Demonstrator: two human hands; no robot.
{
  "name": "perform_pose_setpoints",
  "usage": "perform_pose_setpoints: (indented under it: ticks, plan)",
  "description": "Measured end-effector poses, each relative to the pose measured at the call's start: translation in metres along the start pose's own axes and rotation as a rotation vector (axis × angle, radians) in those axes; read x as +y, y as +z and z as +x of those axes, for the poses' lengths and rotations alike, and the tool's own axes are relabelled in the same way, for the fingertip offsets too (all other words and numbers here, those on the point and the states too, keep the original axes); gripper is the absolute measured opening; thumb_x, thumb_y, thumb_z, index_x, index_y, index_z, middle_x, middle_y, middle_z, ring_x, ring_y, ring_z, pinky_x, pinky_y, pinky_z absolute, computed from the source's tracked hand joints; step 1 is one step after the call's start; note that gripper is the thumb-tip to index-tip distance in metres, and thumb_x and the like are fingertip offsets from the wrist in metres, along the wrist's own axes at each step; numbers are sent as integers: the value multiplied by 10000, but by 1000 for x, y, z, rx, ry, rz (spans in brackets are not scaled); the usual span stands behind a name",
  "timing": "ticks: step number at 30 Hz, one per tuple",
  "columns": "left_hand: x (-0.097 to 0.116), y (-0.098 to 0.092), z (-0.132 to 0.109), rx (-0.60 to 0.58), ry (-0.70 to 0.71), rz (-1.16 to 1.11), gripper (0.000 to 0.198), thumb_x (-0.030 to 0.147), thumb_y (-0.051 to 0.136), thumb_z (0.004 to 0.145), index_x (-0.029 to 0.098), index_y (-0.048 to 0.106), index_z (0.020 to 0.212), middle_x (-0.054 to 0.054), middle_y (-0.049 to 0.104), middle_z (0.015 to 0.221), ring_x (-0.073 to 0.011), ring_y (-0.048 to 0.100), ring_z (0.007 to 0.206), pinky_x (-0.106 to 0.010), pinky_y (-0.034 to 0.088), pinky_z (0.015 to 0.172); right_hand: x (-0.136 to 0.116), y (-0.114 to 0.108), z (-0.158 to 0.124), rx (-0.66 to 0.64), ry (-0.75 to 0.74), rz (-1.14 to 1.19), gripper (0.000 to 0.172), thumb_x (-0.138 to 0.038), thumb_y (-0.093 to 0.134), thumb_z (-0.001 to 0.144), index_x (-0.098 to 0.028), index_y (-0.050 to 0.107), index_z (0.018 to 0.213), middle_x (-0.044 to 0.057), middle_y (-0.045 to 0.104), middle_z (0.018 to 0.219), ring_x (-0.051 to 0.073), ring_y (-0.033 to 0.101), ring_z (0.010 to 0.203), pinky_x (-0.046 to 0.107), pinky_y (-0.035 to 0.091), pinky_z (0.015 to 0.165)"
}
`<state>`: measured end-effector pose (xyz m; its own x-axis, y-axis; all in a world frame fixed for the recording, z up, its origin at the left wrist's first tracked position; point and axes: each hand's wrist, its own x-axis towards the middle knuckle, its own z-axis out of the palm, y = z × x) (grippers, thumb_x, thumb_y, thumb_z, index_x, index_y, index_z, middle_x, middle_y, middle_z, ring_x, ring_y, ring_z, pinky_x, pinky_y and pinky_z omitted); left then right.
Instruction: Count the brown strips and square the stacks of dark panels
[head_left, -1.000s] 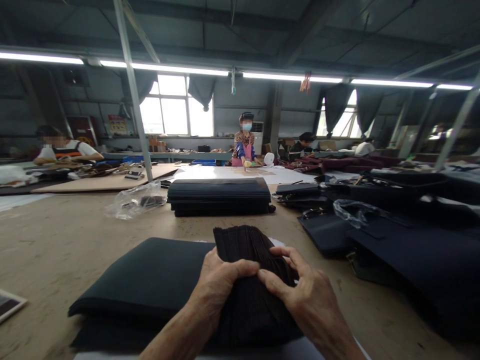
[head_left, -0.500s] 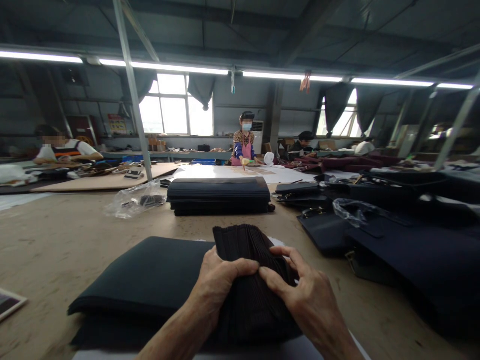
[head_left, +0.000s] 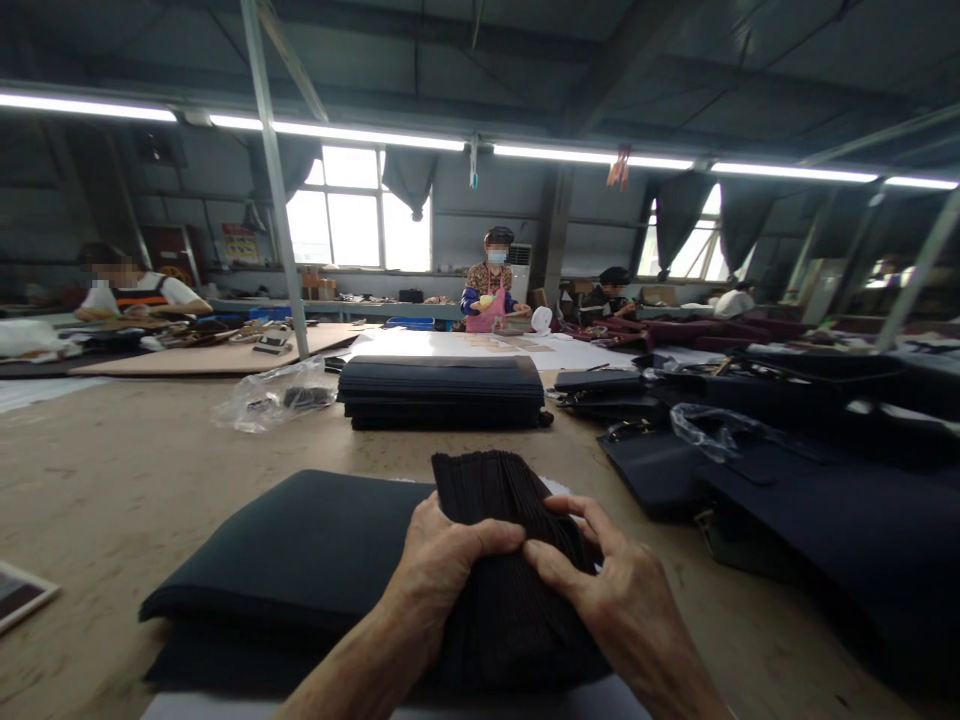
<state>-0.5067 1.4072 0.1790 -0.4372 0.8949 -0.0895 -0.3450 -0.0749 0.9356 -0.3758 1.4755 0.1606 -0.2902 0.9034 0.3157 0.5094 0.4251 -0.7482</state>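
Note:
A thick bundle of dark fabric pieces (head_left: 517,610) stands on edge between my hands, its layers fanned at the top. My left hand (head_left: 442,560) grips its left side, the thumb lying over the top edges. On the other side my right hand (head_left: 615,580) holds the bundle, thumb and forefinger pressed on the layers and close to my left thumb. The far fingers of my left hand are hidden behind the fabric. Beside my left hand lies a stack of dark green-black sheets (head_left: 300,540), on white paper (head_left: 225,706).
Farther back on the table (head_left: 187,440) sit a folded dark stack (head_left: 442,390) and a clear plastic bag (head_left: 262,395). Dark navy bags (head_left: 825,490) cover the right side. A framed card (head_left: 22,597) lies at the left edge. A person (head_left: 491,285) in a pink apron works across the table.
My hands keep nearly the same grip on the bundle. The view shifts slightly. Across the table, the co-worker's hands have lifted from the table surface toward the body.

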Motion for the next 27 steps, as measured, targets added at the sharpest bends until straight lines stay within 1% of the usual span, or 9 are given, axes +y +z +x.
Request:
perform_pose_setpoints:
  ticks: [7, 13, 15, 18, 19, 21, 22, 24, 27]
  plan:
    - [0, 0, 1, 5, 8, 17, 331, 124, 715, 549, 69, 656, 870, -130, 673, 780, -223, 628, 593, -295, 531, 560, 5, 4, -1, 34, -12, 17, 451, -565, 505, 628, -293, 597, 977, 9, 647, 870, 268, 588, 911, 363, 442, 751]
    - [-1, 0, 1, 25, 5, 40, 291, 107, 692, 552, 74, 653, 839, -118, 671, 748, -207, 620, 566, -283, 526, 545, 2, -1, 0, 5, 6, 25, 445, -535, 516, 628, -278, 599, 981, 14, 650, 876, 268, 582, 943, 353, 432, 764]
    - [0, 0, 1, 34, -8, 39, 284, 104, 693, 549, 72, 651, 828, -118, 669, 730, -210, 617, 552, -286, 526, 526, 1, -5, 1, -24, 18, 50, 446, -515, 528, 629, -253, 593, 984, 17, 652, 821, 258, 605, 859, 332, 439, 715]
    - [2, 0, 0, 54, -25, 35, 286, 93, 692, 543, 76, 648, 826, -113, 669, 710, -215, 615, 534, -295, 532, 507, 2, -11, 1, -119, 66, 211, 474, -490, 546, 652, -214, 546, 1037, -1, 642, 737, 215, 612, 673, 285, 446, 586]
    - [2, 0, 0, 61, -27, 37, 287, 90, 695, 539, 76, 646, 821, -114, 669, 712, -219, 619, 543, -298, 536, 512, 4, -12, 2, -152, 96, 278, 495, -485, 554, 652, -201, 531, 1056, -1, 643, 744, 210, 612, 665, 272, 449, 562]
    - [2, 0, 1, 63, -29, 43, 290, 93, 700, 537, 76, 644, 820, -120, 670, 729, -231, 631, 574, -303, 543, 528, 10, -16, 4, -198, 161, 406, 555, -481, 587, 634, -176, 513, 1091, 21, 651, 817, 215, 624, 756, 257, 476, 592]
    - [3, 1, 1, 63, -34, 47, 294, 97, 701, 539, 76, 643, 826, -123, 671, 737, -234, 634, 583, -305, 545, 531, 15, -18, 5, -179, 204, 456, 580, -485, 600, 625, -168, 511, 1102, 35, 652, 857, 221, 623, 811, 258, 488, 620]
    - [3, 2, 1, 77, -45, 60, 303, 106, 701, 548, 77, 640, 843, -122, 670, 736, -232, 632, 575, -302, 541, 516, 26, -26, 10, -52, 311, 524, 611, -509, 589, 623, -150, 516, 1113, 68, 646, 919, 236, 616, 884, 277, 509, 664]
    - [4, 3, 0, 101, -55, 93, 304, 115, 703, 552, 75, 634, 845, -114, 661, 699, -218, 615, 529, -286, 523, 468, 44, -42, 14, 287, 435, 460, 673, -542, 561, 623, -107, 499, 1133, 159, 593, 1062, 297, 571, 994, 372, 506, 763]
